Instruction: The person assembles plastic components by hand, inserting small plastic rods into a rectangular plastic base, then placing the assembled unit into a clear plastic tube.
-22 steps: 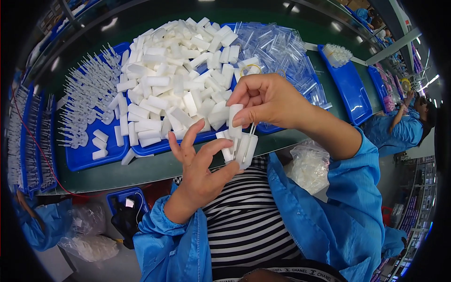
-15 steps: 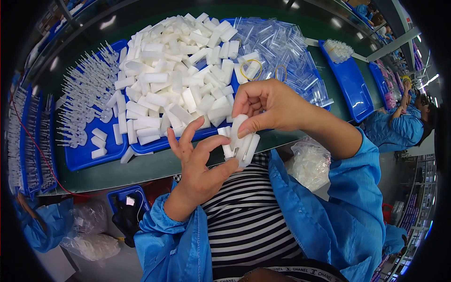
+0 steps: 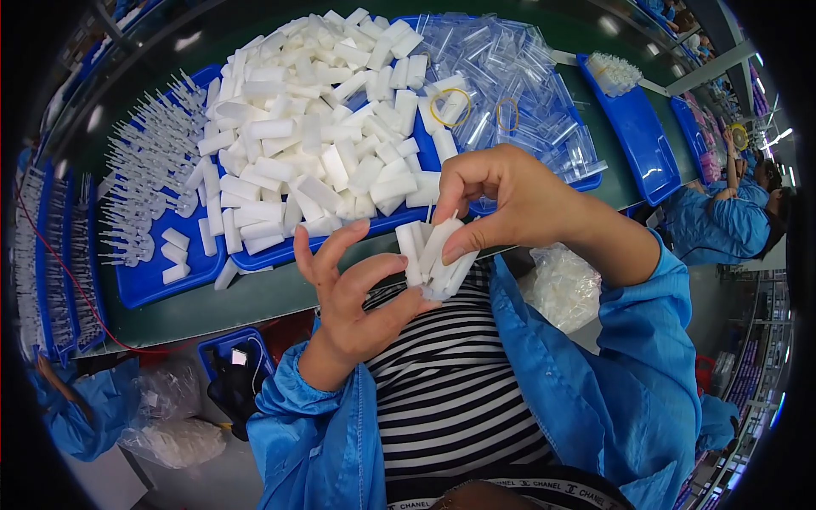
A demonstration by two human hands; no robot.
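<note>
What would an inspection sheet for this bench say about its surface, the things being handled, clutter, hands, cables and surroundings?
Surface: dark green bench, bearing blue trays.
Things handled: small cluster of white pieces, in front of a heaped white pile; clear plastic pieces lie right of the pile, thin-stemmed parts left.
Clutter: loose white piece outside the trays.
Hands: left hand pinches the cluster's lower end; right hand pinches its upper part.
Cables: thin red line at left, possibly a cable.
Surroundings: blue-clad co-worker at right.

Blocks (image 3: 340, 161) heaped in the middle tray (image 3: 376, 229) on the worktop (image 3: 183, 313), stemmed parts (image 3: 153, 161) left, sleeves (image 3: 484, 72) right, hands (image 3: 514, 200) in front.
</note>
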